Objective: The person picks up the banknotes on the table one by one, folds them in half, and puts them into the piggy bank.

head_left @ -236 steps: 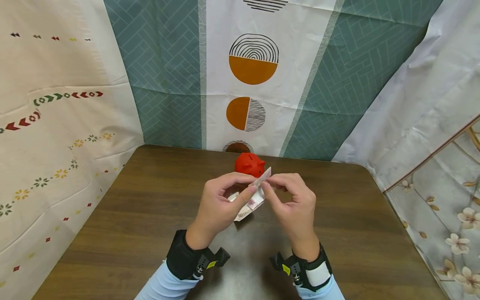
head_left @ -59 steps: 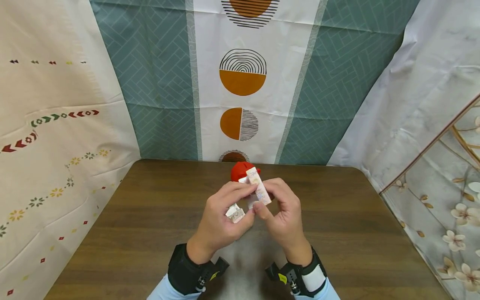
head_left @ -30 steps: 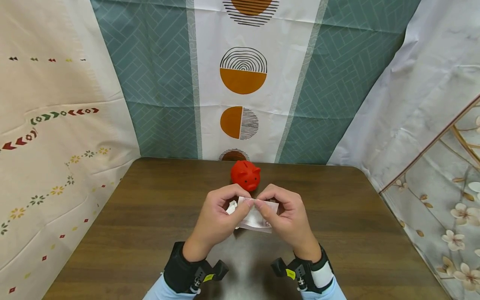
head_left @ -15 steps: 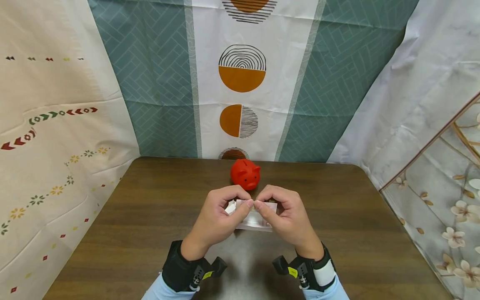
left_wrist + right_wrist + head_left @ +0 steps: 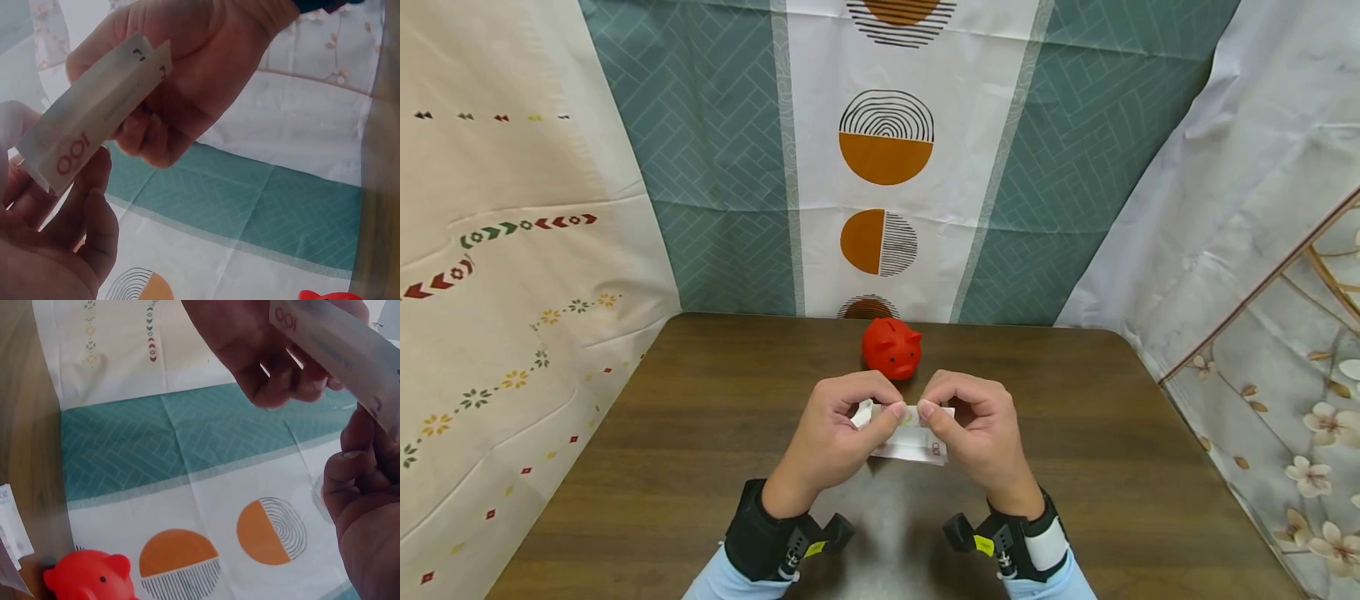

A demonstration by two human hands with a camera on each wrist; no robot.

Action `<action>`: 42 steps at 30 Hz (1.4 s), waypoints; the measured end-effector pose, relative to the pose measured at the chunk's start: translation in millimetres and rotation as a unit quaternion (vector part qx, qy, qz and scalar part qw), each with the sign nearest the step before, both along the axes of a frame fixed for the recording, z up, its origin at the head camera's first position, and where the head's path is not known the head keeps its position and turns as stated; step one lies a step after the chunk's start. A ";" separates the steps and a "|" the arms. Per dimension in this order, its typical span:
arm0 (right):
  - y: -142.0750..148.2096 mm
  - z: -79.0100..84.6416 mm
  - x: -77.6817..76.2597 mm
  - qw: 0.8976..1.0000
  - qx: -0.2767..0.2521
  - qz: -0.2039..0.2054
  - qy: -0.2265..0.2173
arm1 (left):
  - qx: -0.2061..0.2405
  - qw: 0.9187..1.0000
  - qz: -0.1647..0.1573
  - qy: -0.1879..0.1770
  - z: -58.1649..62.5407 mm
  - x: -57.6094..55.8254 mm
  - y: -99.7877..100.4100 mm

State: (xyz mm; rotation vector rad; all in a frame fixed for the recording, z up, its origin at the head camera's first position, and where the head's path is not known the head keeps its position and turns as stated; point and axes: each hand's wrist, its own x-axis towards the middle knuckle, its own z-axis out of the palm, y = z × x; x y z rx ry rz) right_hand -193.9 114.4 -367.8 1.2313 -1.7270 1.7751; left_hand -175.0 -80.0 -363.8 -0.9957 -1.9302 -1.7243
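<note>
Your left hand (image 5: 837, 427) and right hand (image 5: 987, 429) pinch the folded 100 banknote (image 5: 910, 450) above the bench (image 5: 640, 433), near the red piggy bank (image 5: 891, 348); uneven pulling could skew the crease, which seems partly hidden.

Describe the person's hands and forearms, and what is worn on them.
The left hand and right hand are bare. Light blue sleeves reach up to black wristbands, each carrying a small black device with a yellow label. The right wristband also shows a white strip.
</note>
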 end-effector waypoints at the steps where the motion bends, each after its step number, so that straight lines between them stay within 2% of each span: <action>1: 0.0 -0.2 0.1 1.000 -0.004 0.001 0.000 | 0.001 1.000 -0.001 -0.001 0.1 0.1 -0.3; 15: 4.3 0.4 -1.8 0.998 -0.057 0.025 -0.008 | 0.045 0.999 -0.012 -0.009 -0.6 -0.6 -4.7; 26: 8.7 1.7 -1.1 0.998 -0.061 0.013 -0.032 | 0.057 0.998 0.005 -0.022 -2.5 -0.7 -8.8; 42: 7.4 0.7 -2.6 0.997 -0.067 0.024 -0.027 | 0.068 0.997 0.005 -0.035 -0.6 -0.6 -9.1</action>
